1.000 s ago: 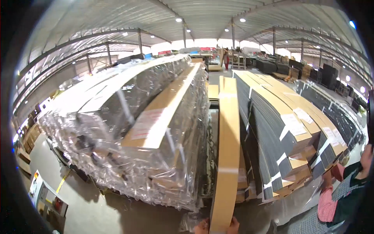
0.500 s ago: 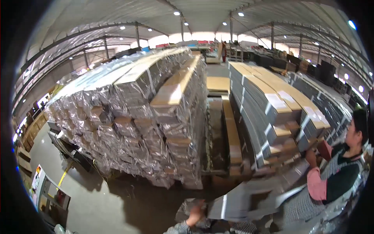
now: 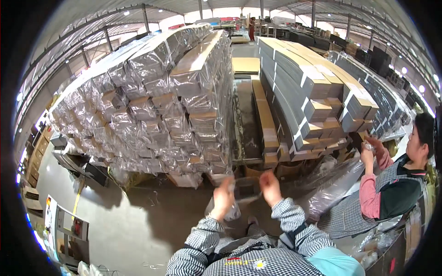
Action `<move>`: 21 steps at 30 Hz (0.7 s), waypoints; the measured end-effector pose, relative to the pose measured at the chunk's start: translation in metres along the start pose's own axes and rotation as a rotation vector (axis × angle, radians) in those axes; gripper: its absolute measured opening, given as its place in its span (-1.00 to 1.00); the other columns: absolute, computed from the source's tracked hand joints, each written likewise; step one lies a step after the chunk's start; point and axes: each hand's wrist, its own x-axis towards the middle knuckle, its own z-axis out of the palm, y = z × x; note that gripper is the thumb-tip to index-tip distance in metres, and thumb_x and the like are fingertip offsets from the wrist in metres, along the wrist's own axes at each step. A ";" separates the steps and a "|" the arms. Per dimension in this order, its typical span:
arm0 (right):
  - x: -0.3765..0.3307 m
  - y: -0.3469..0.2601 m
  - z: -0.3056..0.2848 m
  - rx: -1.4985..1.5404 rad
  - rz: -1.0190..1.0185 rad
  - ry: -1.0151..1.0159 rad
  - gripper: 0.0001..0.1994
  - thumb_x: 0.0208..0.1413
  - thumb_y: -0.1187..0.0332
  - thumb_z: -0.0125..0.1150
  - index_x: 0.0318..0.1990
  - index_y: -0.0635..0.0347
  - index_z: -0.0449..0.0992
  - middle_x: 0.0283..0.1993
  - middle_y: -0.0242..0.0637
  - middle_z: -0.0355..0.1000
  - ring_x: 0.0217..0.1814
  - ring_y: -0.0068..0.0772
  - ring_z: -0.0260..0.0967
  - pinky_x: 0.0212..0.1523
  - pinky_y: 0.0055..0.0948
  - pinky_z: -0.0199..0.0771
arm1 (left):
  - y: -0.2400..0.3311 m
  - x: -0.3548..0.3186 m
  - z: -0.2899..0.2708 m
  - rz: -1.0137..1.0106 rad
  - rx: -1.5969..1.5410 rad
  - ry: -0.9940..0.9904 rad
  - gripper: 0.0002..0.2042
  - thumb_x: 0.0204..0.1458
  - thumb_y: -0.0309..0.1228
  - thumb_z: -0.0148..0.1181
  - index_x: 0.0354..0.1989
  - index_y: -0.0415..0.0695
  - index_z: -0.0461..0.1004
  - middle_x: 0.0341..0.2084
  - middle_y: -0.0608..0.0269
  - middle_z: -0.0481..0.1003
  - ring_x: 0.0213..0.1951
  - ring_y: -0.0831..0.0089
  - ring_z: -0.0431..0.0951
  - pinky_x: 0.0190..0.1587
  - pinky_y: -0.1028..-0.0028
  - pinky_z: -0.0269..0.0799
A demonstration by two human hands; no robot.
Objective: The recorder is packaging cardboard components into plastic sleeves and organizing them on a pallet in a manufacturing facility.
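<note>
My left hand (image 3: pixel 223 198) and my right hand (image 3: pixel 270 187) are raised in front of me, slightly blurred, fingers curled inward. Between them spans a see-through strip of clear plastic film (image 3: pixel 248 189), pinched at both ends. More loose clear plastic (image 3: pixel 234 211) hangs below my left hand. To my right, a co-worker (image 3: pixel 386 184) in a checked apron has both hands raised at the end of a long bundle (image 3: pixel 332 189) in clear wrap. Whether that bundle connects with the film in my hands is unclear.
Ahead on the left rises a tall stack of plastic-wrapped bundles (image 3: pixel 152 115). A stack of strapped grey and tan boards (image 3: pixel 294 87) stands ahead on the right. Between them lies a narrow gap with a long tan board (image 3: pixel 266 119). A grey cart-like frame (image 3: pixel 66 225) stands at lower left.
My view has tilted down. Both my hands are now raised with film between them; earlier only the left showed, low at a grey strapped bundle's end. That bundle no longer lies across the front.
</note>
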 end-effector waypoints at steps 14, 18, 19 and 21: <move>-0.099 0.024 0.007 0.534 0.324 -0.886 0.14 -0.25 0.30 0.64 0.44 0.19 -0.10 0.43 -0.13 0.04 0.46 -0.21 0.01 0.41 -0.14 0.08 | 0.243 0.158 -0.184 0.311 -1.910 -0.247 -0.51 0.26 -0.34 0.08 0.33 -0.09 0.12 -0.54 0.41 0.36 -0.58 0.74 0.30 -0.62 0.65 0.22; -0.044 0.004 0.001 0.496 0.222 -0.424 -0.13 -0.20 0.39 0.59 0.30 0.25 0.19 0.23 -0.19 0.33 0.27 -0.28 0.27 0.25 -0.26 0.31 | 0.239 0.188 -0.162 0.133 -1.103 0.120 -0.58 0.25 -0.32 0.08 0.24 -0.20 0.27 -0.31 0.31 0.56 -0.53 0.66 0.36 -0.45 0.64 0.28; -0.014 0.017 0.000 0.368 0.097 -0.321 -0.11 -0.17 0.35 0.58 0.33 0.23 0.15 0.27 -0.16 0.28 0.30 -0.25 0.23 0.26 -0.27 0.28 | 0.205 0.191 -0.161 0.098 -1.000 0.194 -0.62 0.26 -0.33 0.07 0.19 -0.23 0.32 -0.28 0.26 0.57 -0.49 0.66 0.38 -0.42 0.64 0.27; 0.089 -0.048 -0.027 0.266 -0.131 -0.117 -0.33 -0.14 0.42 0.52 0.18 0.26 0.34 0.09 -0.19 0.44 0.08 -0.27 0.40 0.09 -0.28 0.42 | 0.144 0.173 -0.155 -0.014 -0.878 0.294 -0.71 0.25 -0.37 0.08 0.07 -0.26 0.42 -0.30 0.22 0.57 -0.43 0.65 0.43 -0.38 0.61 0.28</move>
